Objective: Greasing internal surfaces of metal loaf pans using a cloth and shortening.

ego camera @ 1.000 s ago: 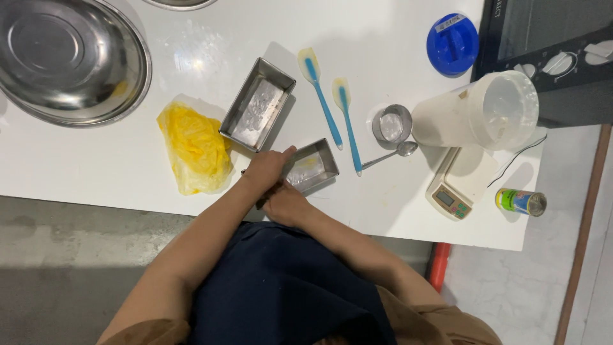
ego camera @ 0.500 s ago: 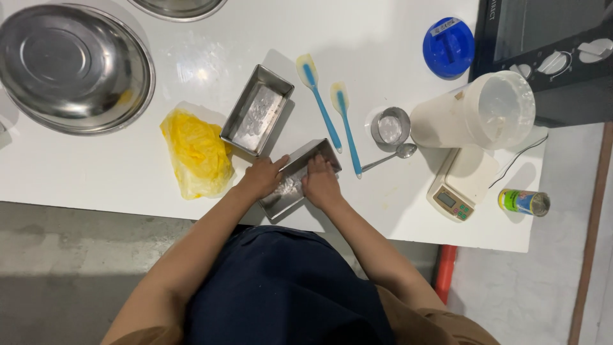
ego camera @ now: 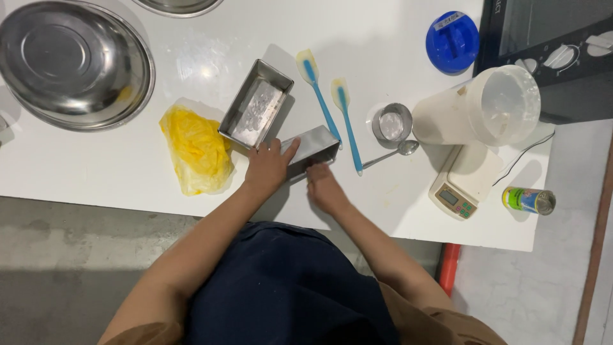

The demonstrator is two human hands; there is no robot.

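My left hand [ego camera: 268,167] grips a small metal loaf tin [ego camera: 311,148] that is tipped up on its side on the white table [ego camera: 96,160]. My right hand [ego camera: 324,186] rests at the tin's near edge, its fingers touching the metal. A second loaf tin [ego camera: 257,105] lies flat and open just beyond and left of my left hand. A crumpled yellow plastic bag [ego camera: 195,148] sits to the left of both hands.
Two blue spatulas [ego camera: 332,102] lie beyond the tin. A small metal cup [ego camera: 391,122], a spoon [ego camera: 397,152], a white plastic tub [ego camera: 485,108], a kitchen scale [ego camera: 465,182], a can [ego camera: 529,200] and a blue lid [ego camera: 452,33] stand right. A large steel bowl [ego camera: 70,61] sits far left.
The tin under my hands has been tipped from lying open-side up onto its side. The view has shifted slightly, and my right hand has slid to the tin's near edge.
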